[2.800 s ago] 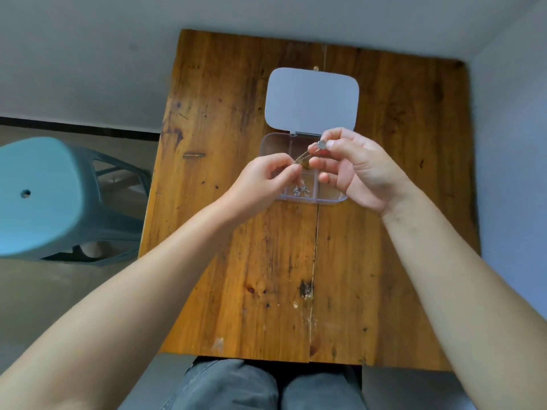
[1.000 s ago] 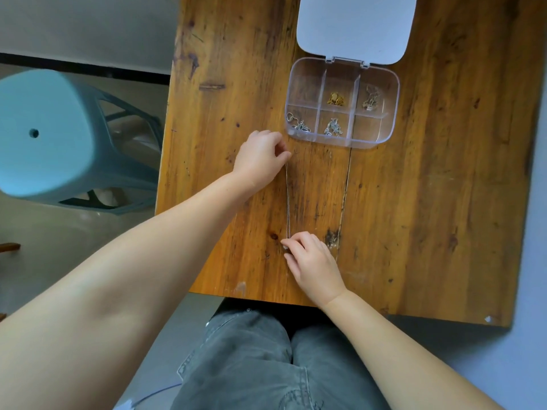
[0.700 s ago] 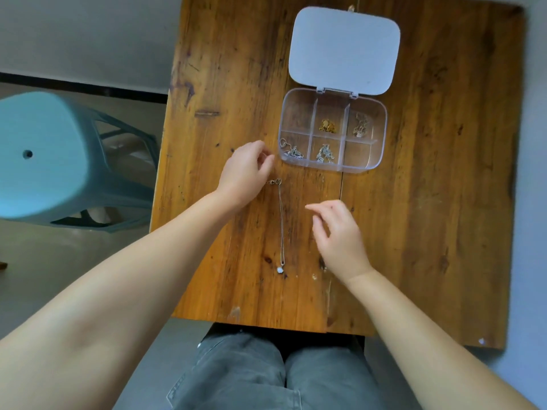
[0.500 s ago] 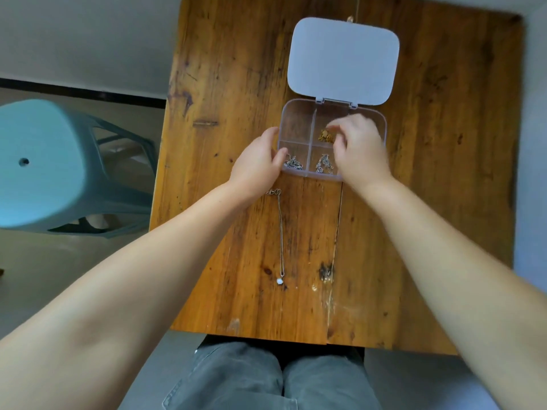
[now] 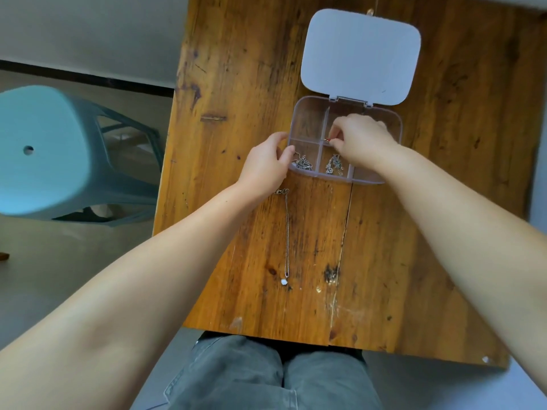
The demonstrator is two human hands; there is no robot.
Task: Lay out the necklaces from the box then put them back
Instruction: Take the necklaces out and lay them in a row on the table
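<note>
On wooden table (image 5: 242, 84), open box (image 5: 307, 125), teal stool (image 5: 44, 149)

wooden table (image 5: 236, 84), teal stool (image 5: 44, 149) — left

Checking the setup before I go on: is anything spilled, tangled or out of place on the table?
Nothing stands out. One necklace lies straight on the table, laid out on purpose. The box sits open and level, its other chains inside their compartments. The table's dark crack looks like old wear only.
</note>
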